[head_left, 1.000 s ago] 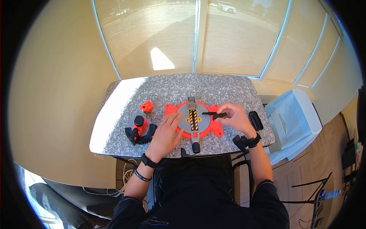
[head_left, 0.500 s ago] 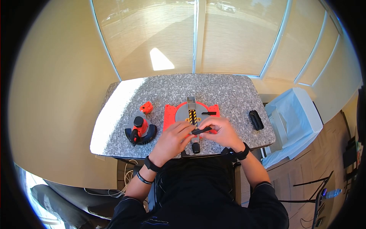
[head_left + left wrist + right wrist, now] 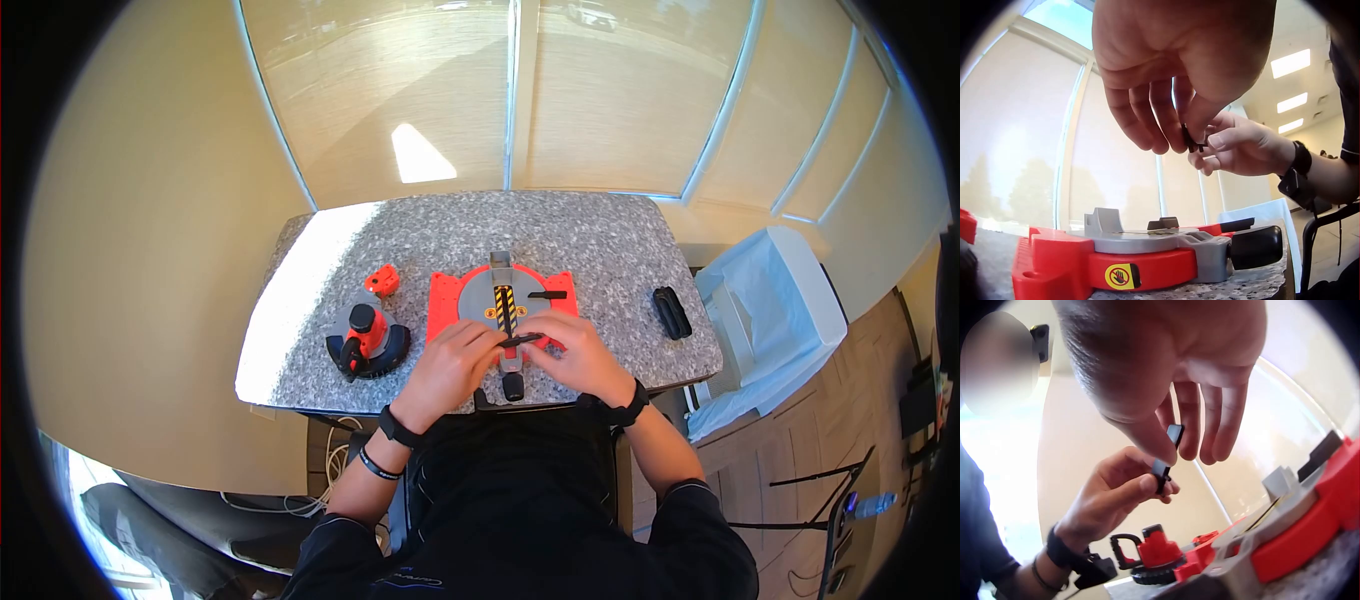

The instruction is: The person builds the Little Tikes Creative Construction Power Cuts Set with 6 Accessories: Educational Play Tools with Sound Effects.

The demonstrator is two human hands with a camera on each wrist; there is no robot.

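Note:
Over the near side of the red and grey round base [image 3: 475, 296], both hands hold a small flat black plastic piece [image 3: 1175, 434]. My left hand [image 3: 450, 368] pinches one end of it between thumb and fingertips. The other end is pinched by my right hand [image 3: 578, 355], its remaining fingers hanging fairly straight in the right wrist view. Raised above the base, the piece is partly covered by fingertips. A second black piece [image 3: 547, 295] lies on the right of the grey disc. Yellow-and-black stripes run down the disc's middle, and a black knob [image 3: 513, 386] sticks out toward me.
On the left of the granite-patterned table [image 3: 590, 235] stands a red and black saw-like unit [image 3: 366, 335] with a small red part [image 3: 382, 281] behind it. A black oblong object [image 3: 672, 314] lies near the right edge. Beyond that edge stands a lined bin [image 3: 775, 330].
My right hand has brought the black piece left and toward me from the disc's right side. My left hand has moved right and now pinches it as well.

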